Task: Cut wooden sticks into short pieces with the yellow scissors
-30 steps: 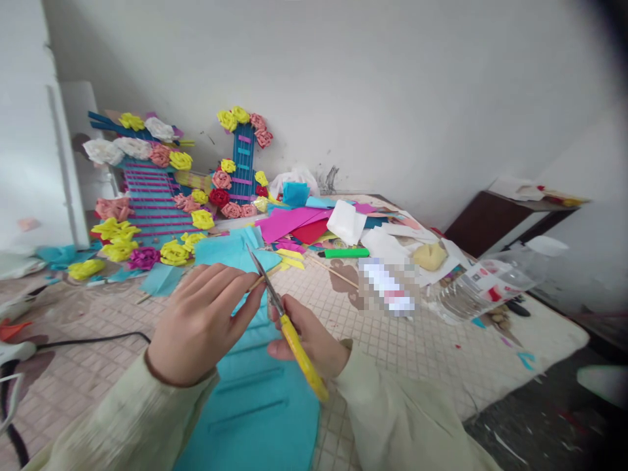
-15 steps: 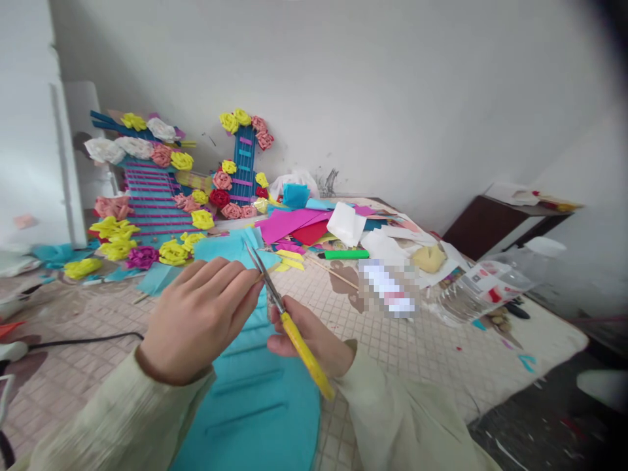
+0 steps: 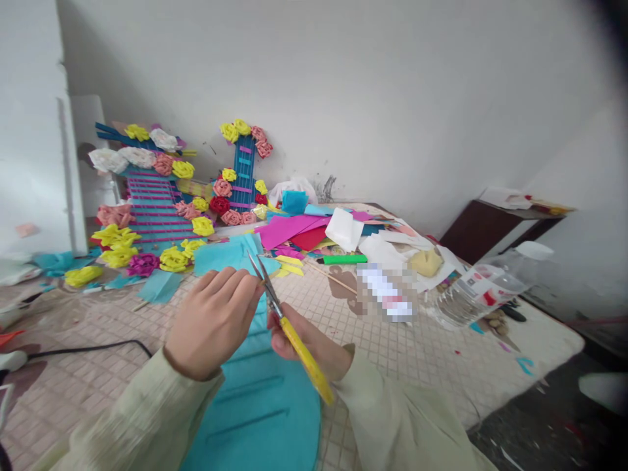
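Observation:
My right hand (image 3: 309, 343) is closed around scissors (image 3: 294, 340) with yellow handles. Their metal blades point up and away, slightly parted at the tips. Close beside the blades, my left hand (image 3: 216, 320) is closed with its back toward me; whatever its fingers pinch is hidden or too small to name. Beneath both hands lies a turquoise paper-covered board (image 3: 265, 418) with raised lines across it, its far part narrowing between the hands. A light blue paper sheet (image 3: 228, 255) lies just beyond the left hand.
Two decorated pieces with paper flowers (image 3: 159, 209) lean against the wall. Coloured paper sheets (image 3: 284, 230), a green marker (image 3: 343, 260) and a thin wooden stick (image 3: 333, 278) lie on the table beyond. A plastic bottle (image 3: 485, 288) is at the right, a black cable (image 3: 93, 348) at the left.
My left hand has shifted slightly to the right, nearer the scissors. The scissor blades are spread a little wider at the tips. The head view has moved slightly.

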Available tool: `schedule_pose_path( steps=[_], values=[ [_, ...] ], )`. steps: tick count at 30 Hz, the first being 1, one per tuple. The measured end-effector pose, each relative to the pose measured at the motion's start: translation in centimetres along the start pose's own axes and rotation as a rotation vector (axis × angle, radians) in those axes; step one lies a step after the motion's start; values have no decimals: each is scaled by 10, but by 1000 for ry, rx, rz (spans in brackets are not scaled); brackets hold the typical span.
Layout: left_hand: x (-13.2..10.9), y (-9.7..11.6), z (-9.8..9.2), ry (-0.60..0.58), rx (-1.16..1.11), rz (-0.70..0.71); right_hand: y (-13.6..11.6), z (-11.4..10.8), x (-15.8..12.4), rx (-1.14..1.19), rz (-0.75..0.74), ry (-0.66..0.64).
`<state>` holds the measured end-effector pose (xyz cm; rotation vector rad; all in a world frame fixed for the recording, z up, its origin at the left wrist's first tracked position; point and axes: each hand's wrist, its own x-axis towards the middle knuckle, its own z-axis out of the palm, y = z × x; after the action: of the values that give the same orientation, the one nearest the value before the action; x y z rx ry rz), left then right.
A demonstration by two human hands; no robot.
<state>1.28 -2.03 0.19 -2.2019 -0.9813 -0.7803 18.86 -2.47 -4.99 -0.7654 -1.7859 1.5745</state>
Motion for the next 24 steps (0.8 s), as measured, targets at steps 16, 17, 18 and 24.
schedule_pose_path(
  steps=[16, 17, 18, 24],
  values=[
    [1, 6, -5, 55, -102, -51, -4, 1, -4, 41, 2, -26],
    [1, 5, -4, 56, -90, -43, -3, 1, -4, 46, 0, -27],
    [0, 5, -3, 51, -78, -34, -2, 1, -4, 55, 0, -25],
    [-1, 2, -2, 39, -17, -9, -3, 1, -2, 34, 5, -9]
  ],
)
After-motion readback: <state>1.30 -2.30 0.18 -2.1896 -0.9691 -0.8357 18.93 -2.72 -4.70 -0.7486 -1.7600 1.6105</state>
